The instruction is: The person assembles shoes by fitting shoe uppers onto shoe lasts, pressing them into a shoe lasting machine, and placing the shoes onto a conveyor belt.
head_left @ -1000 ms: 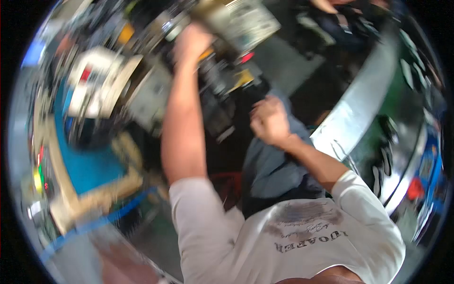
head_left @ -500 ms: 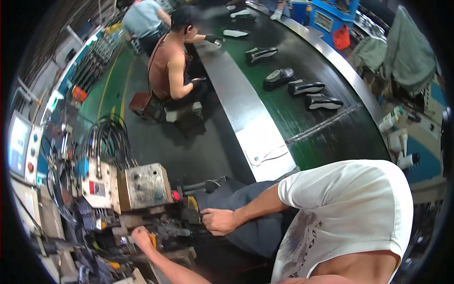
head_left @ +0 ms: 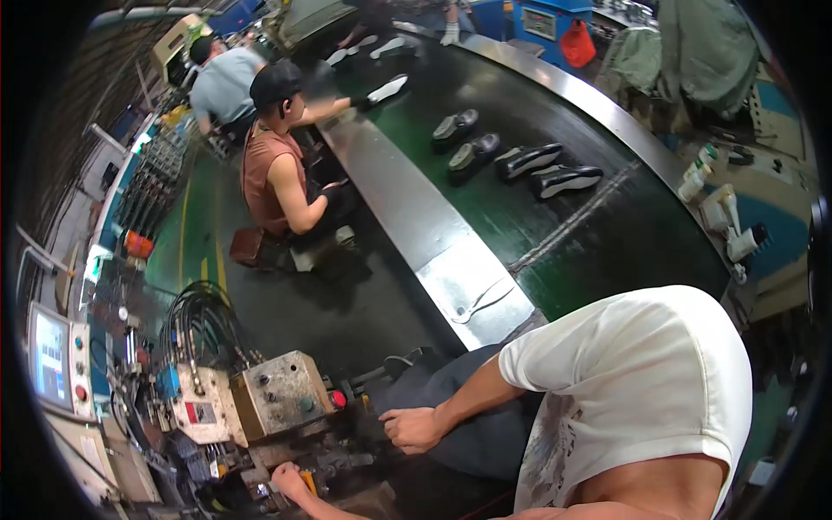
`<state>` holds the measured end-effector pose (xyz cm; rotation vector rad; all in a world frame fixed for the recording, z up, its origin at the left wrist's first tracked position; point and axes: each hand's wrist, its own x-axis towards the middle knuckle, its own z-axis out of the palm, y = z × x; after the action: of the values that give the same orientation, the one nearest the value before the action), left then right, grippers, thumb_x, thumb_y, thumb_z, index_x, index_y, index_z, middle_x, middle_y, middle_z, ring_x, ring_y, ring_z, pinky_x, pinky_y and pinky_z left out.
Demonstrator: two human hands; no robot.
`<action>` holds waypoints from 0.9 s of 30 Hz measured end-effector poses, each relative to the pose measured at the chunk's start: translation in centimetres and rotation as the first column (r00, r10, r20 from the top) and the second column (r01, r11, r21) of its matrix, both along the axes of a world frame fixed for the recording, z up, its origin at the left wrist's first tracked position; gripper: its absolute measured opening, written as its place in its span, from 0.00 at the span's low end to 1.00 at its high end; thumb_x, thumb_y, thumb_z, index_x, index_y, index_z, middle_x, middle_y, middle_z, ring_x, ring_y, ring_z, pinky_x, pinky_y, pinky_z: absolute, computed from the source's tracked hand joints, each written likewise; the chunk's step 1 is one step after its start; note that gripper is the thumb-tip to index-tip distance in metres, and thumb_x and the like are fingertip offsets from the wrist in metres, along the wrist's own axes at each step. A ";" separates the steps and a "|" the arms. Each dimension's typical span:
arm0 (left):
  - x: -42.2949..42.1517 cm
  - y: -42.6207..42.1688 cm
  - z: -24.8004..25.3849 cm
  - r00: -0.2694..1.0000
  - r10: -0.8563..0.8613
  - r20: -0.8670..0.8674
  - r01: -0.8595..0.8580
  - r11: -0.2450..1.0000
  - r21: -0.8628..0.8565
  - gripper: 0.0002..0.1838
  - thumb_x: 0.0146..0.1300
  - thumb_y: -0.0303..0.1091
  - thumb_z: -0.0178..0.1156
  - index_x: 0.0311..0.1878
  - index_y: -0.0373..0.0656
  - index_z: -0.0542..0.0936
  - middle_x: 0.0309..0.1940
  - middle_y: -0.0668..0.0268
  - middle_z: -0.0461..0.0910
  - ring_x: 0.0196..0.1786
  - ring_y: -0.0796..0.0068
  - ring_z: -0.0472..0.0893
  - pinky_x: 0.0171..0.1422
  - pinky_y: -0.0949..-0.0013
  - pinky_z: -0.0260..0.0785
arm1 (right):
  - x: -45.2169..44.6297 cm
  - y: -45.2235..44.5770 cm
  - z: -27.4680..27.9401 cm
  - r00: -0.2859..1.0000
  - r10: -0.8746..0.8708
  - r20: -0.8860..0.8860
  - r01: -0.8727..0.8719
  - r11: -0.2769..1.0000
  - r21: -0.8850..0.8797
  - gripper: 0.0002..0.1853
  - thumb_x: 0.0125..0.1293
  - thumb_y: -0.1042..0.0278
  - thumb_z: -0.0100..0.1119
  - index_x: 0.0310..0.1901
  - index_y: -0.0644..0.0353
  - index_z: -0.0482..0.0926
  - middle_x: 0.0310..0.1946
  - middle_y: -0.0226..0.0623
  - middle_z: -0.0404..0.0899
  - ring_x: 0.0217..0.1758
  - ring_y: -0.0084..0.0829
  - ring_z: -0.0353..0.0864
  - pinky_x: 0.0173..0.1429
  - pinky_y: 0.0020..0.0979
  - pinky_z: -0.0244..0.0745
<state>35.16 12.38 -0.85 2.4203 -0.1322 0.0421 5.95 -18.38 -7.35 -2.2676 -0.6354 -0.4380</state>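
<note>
My left hand is closed at the machine at the lower left, beside a small yellow part; whatever its fingers hold is hidden. My right hand lies by my grey trousers, its fingers curled together and no object showing in them. Above the hands stands a worn control box with knobs and a red button. Left of that box is a pale machine block with a red label and black hoses.
A long bench with a metal edge carries several dark shoes. A co-worker in a cap sits beside it, one gloved hand near a shoe; another person is behind. A screen stands at the left. Bottles stand at the right.
The view has swung from blurred machinery to the bench, then shifted slightly. The seated co-worker's arm now reaches further along the bench to a shoe. My hands remain near the machine.
</note>
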 end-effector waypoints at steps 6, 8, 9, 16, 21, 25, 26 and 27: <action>-0.7 0.2 -0.3 1.000 0.023 0.012 -0.022 0.999 -0.027 0.12 0.60 0.30 0.63 0.35 0.28 0.87 0.25 0.59 0.86 0.30 0.68 0.82 0.41 0.60 0.77 | 0.4 0.2 -0.5 0.996 -0.003 0.087 0.001 1.000 0.023 0.11 0.64 0.60 0.63 0.31 0.58 0.86 0.36 0.37 0.85 0.55 0.40 0.83 0.80 0.54 0.63; 0.3 1.1 -1.3 0.999 0.026 0.035 -0.028 0.998 0.064 0.12 0.59 0.31 0.63 0.36 0.29 0.88 0.26 0.54 0.88 0.33 0.63 0.87 0.45 0.60 0.79 | 0.1 0.2 0.3 0.999 0.010 0.048 -0.009 1.000 -0.012 0.10 0.65 0.60 0.63 0.32 0.58 0.86 0.35 0.37 0.84 0.54 0.39 0.83 0.79 0.54 0.63; 0.2 0.9 -1.2 0.998 0.055 0.040 -0.059 0.994 0.090 0.12 0.58 0.31 0.64 0.36 0.30 0.89 0.27 0.53 0.88 0.34 0.61 0.88 0.47 0.59 0.79 | 0.2 0.2 -0.2 1.000 0.016 0.026 -0.015 0.999 -0.035 0.10 0.65 0.61 0.63 0.32 0.58 0.86 0.35 0.37 0.85 0.54 0.39 0.83 0.79 0.54 0.63; -1.9 -1.2 0.7 0.991 0.131 0.033 -0.134 0.986 0.103 0.12 0.57 0.32 0.63 0.36 0.32 0.89 0.29 0.47 0.87 0.35 0.50 0.87 0.48 0.54 0.77 | -0.4 0.7 0.6 0.995 0.078 0.058 -0.079 0.997 0.018 0.10 0.66 0.61 0.63 0.33 0.58 0.86 0.36 0.36 0.85 0.54 0.38 0.84 0.79 0.53 0.63; -1.8 -1.4 0.9 0.980 0.196 -0.038 -0.191 0.976 0.106 0.12 0.57 0.32 0.65 0.37 0.32 0.89 0.28 0.50 0.87 0.34 0.54 0.88 0.48 0.56 0.78 | -0.9 0.4 1.4 0.995 0.075 0.062 -0.075 0.997 -0.004 0.10 0.66 0.61 0.64 0.33 0.58 0.86 0.36 0.37 0.85 0.55 0.38 0.84 0.80 0.53 0.63; -2.6 -2.2 2.1 0.972 0.227 -0.068 -0.219 0.970 0.109 0.13 0.59 0.33 0.66 0.40 0.32 0.90 0.29 0.55 0.90 0.36 0.60 0.89 0.49 0.59 0.79 | -1.1 -0.4 1.1 0.995 0.064 0.076 -0.068 0.997 0.047 0.09 0.66 0.62 0.64 0.33 0.58 0.85 0.37 0.37 0.85 0.57 0.38 0.83 0.80 0.54 0.63; -3.0 -2.4 2.5 0.972 0.225 -0.068 -0.217 0.970 0.112 0.13 0.60 0.33 0.66 0.41 0.32 0.91 0.30 0.55 0.90 0.36 0.61 0.89 0.50 0.59 0.79 | -1.1 -0.6 0.9 0.995 0.063 0.083 -0.068 0.996 0.063 0.09 0.66 0.62 0.64 0.33 0.57 0.85 0.37 0.37 0.84 0.57 0.38 0.83 0.80 0.54 0.63; -3.3 -2.6 3.0 0.972 0.223 -0.071 -0.214 0.970 0.113 0.13 0.60 0.33 0.66 0.41 0.32 0.91 0.30 0.56 0.90 0.37 0.62 0.90 0.50 0.60 0.80 | -1.3 -1.3 1.4 0.994 0.061 0.087 -0.068 0.995 0.071 0.09 0.66 0.62 0.64 0.33 0.57 0.85 0.37 0.37 0.84 0.57 0.38 0.83 0.80 0.54 0.63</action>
<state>31.81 9.78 2.11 2.5271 0.1754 0.0358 4.62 -19.72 -5.98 -2.1617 -0.7215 -0.5194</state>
